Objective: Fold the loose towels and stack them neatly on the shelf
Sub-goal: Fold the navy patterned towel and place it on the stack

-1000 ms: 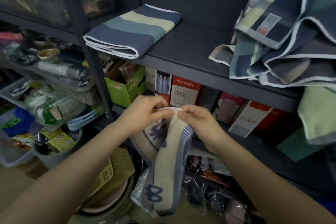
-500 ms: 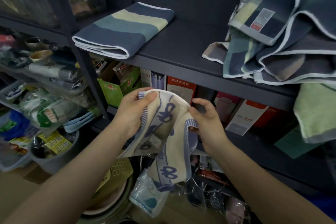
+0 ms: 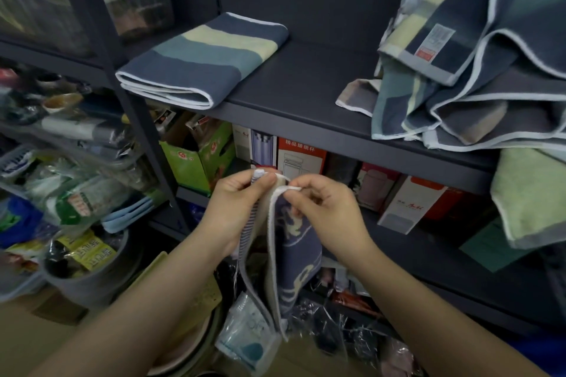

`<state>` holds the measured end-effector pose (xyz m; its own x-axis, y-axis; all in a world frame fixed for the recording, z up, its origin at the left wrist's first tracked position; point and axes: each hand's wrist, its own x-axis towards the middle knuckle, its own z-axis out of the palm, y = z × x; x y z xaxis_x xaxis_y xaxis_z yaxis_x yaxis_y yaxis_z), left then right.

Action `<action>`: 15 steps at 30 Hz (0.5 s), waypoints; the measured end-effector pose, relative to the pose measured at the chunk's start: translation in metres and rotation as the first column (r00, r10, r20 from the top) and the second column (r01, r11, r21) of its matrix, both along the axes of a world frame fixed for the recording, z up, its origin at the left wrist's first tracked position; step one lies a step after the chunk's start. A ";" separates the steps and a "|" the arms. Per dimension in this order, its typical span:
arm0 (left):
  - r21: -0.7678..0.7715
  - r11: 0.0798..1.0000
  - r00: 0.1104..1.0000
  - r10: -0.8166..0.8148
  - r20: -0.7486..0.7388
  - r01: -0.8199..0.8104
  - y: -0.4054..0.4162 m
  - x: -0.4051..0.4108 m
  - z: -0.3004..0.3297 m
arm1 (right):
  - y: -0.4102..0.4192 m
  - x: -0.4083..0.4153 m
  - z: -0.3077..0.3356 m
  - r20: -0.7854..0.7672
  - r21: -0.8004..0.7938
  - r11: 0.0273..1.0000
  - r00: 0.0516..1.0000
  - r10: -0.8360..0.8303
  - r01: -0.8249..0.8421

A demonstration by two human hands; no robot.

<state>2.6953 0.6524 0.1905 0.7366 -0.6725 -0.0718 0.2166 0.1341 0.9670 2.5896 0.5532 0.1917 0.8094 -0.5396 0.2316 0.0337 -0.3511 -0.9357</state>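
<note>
Two hands work one towel in the head view. My left hand (image 3: 239, 202) pinches the top edge of the small patterned towel (image 3: 291, 257) between thumb and curled fingers; my right hand (image 3: 324, 208) pinches the adjoining edge just beside it, thumb and forefinger closed on the white hem. Both grips sit at the top so that the cloth hangs straight down below my fingers under its own weight, which lets the edges line up without a surface beneath. The two hands are nearly touching because the corners are being brought together for a lengthwise fold.

Above and beyond my fingers runs the dark shelf (image 3: 306, 86), the target surface. Up and to the left of my left hand lies one folded striped towel (image 3: 199, 61), flat, its rounded fold toward me; I judge this to be the base of the stack, so the next folded piece belongs on top of it. Up and to the right of my right hand, a heap of loose towels (image 3: 477, 70) rests unfolded on the same shelf, with a green towel (image 3: 533, 196) hanging over the front edge. These remain to be processed.

Directly behind my fingers, under the shelf, stand boxed goods (image 3: 301, 157); below my hands lie bagged items, too cluttered to identify.

Judgement: the task is at an early stage, mid-fold on the second towel.
</note>
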 end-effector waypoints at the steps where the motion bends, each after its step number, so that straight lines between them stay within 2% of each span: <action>1: 0.005 1.000 1.000 0.016 -0.017 -0.016 0.000 -0.001 0.000 | 0.000 0.000 -0.001 0.016 -0.120 0.992 0.999 -0.047 0.049; 4: 0.007 0.997 0.990 0.075 -0.120 -0.074 -0.002 -0.001 0.000 | 0.004 0.001 -0.003 0.093 -0.303 0.951 0.995 -0.033 0.060; 8: -0.050 0.997 0.964 0.043 -0.263 -0.058 -0.004 -0.004 0.005 | 0.009 0.001 -0.002 0.034 -0.285 0.956 0.996 0.084 -0.071; 15: -0.102 0.995 0.970 -0.028 -0.240 0.003 -0.005 -0.016 0.005 | 0.001 0.008 0.001 0.085 -0.189 0.971 0.987 -0.134 0.148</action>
